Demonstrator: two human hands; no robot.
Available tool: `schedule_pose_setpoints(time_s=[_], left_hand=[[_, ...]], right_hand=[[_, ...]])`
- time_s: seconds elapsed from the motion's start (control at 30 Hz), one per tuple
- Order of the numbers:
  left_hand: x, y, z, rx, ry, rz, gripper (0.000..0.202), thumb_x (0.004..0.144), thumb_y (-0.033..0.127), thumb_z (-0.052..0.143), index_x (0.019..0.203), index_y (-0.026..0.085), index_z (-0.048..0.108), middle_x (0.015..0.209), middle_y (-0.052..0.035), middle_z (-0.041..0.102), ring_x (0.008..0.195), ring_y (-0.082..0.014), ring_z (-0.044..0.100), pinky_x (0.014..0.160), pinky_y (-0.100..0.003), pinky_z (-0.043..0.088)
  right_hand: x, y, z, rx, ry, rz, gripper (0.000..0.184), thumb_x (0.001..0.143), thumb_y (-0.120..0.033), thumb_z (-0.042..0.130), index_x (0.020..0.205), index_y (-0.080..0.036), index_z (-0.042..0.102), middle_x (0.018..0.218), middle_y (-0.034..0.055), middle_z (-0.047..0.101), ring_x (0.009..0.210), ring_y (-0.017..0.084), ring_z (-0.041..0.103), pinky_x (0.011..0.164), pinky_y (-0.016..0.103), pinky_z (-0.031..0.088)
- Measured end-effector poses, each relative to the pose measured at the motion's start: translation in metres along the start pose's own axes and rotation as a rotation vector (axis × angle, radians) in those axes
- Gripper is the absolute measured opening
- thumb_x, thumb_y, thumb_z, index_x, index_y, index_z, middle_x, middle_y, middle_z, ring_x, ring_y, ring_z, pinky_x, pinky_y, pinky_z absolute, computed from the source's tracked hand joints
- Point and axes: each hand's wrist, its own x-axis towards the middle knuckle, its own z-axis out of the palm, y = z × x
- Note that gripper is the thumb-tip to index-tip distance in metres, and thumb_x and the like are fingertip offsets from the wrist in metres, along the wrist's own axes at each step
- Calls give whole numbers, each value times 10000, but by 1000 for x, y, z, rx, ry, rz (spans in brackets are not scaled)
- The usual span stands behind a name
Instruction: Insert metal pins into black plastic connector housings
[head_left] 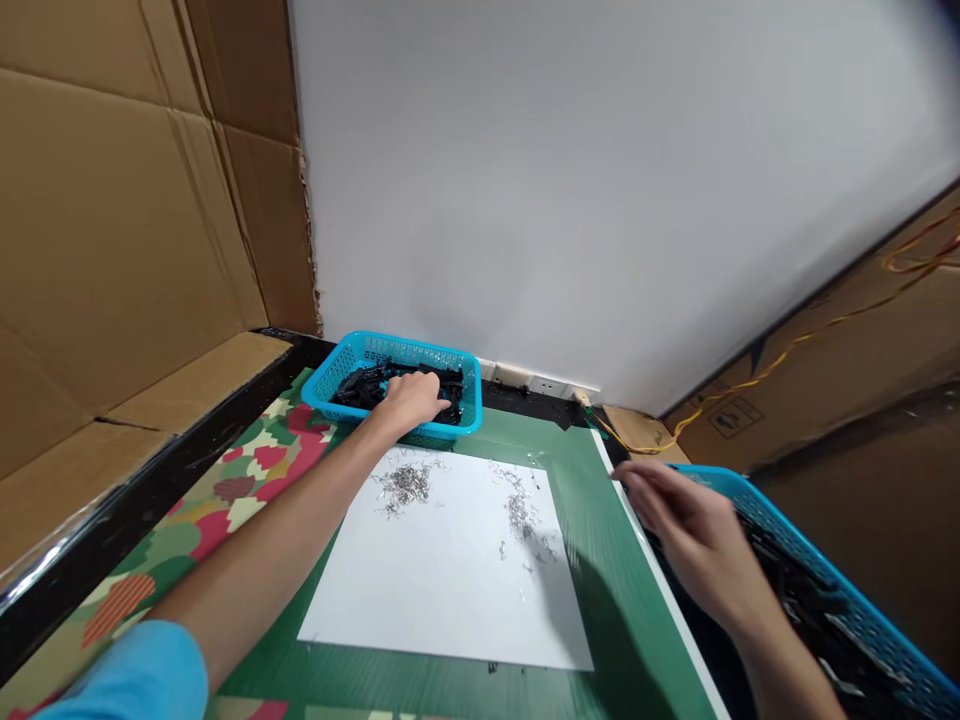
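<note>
My left hand (415, 398) reaches into a blue plastic basket (472, 393) at the far edge of the table, its fingers curled down onto the black parts (360, 384) inside; what they grip is hidden. My right hand (686, 530) hovers at the table's right edge, over the rim of a second blue basket (862, 610) of dark parts, fingers loosely spread and slightly blurred, holding nothing I can see. Between the hands lies a white sheet (450, 580) with two scatters of small metal pieces (405, 485).
The table has a green mat (600, 560) and a camouflage-patterned cover (225, 490) on the left. Cardboard walls (112, 250) stand to the left and right, a white wall (600, 200) behind. A yellow cable (787, 355) runs along the right side.
</note>
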Motion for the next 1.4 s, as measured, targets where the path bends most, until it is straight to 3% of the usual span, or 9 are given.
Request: schedule_pose_setpoints(time_s=[0.07,0.17,0.37,0.57,0.67,0.9,1.1,1.27,1.4], left_hand=[[3,-3,3,-14,-19,-22,361,841,482,757,997,157,777,1136,-247,788,1152,-403,724,997,-465,512],[3,-11,3,-60,-15,-25,297,812,455,768,952,193,766,1102,-206,799,1113,-389,732,973,-458,517],[-3,-30,-14,-213,101,6,297,832,428,753,1060,240,729,1063,-111,798,976,-311,741,813,-374,540],[-22,-38,-35,-446,184,108,394,951,348,635,1309,188,665,1007,-69,762,707,-174,709,671,-304,570],[-53,-31,-37,-811,130,255,442,937,410,707,1299,159,673,991,-75,731,692,-168,716,692,-339,628],[-142,4,10,-1391,-192,261,453,854,414,862,1047,211,506,1051,-78,720,849,-196,729,687,-342,662],[-174,17,44,-1377,-284,259,315,941,404,779,1110,195,617,1082,-54,662,873,-176,724,777,-341,652],[-183,24,48,-1336,-350,236,345,942,454,769,1137,172,732,960,-57,699,819,-181,714,782,-332,644],[-192,29,46,-1324,-398,231,317,988,492,701,1085,191,690,961,-42,673,812,-180,716,760,-324,632]], right_hand=[[4,-13,23,16,-218,-4,333,1051,-480,564,1020,-204,747,909,70,726,752,195,628,662,286,486],[10,-25,55,15,-480,18,265,1040,-418,585,982,-208,737,754,11,625,640,155,481,577,272,364],[21,-10,88,58,-719,-9,128,942,-289,694,901,-187,761,650,-51,388,610,121,325,583,282,279],[17,-4,92,118,-736,-10,114,910,-265,724,885,-172,785,637,-51,388,612,118,316,580,279,271],[15,-5,94,146,-726,-23,132,908,-252,719,816,-169,766,632,-45,426,611,117,334,574,268,271],[13,-6,94,325,-716,24,236,949,-372,728,848,-159,742,665,-40,413,622,119,321,569,257,255],[10,-7,98,607,-611,115,338,916,-485,798,890,-155,732,633,-83,242,608,115,225,579,288,198],[3,-16,108,657,-510,115,325,916,-484,808,909,-164,752,656,-76,276,619,116,260,593,296,205],[-1,-22,113,660,-511,115,330,928,-498,793,923,-170,759,631,-80,259,608,118,242,579,297,199]])
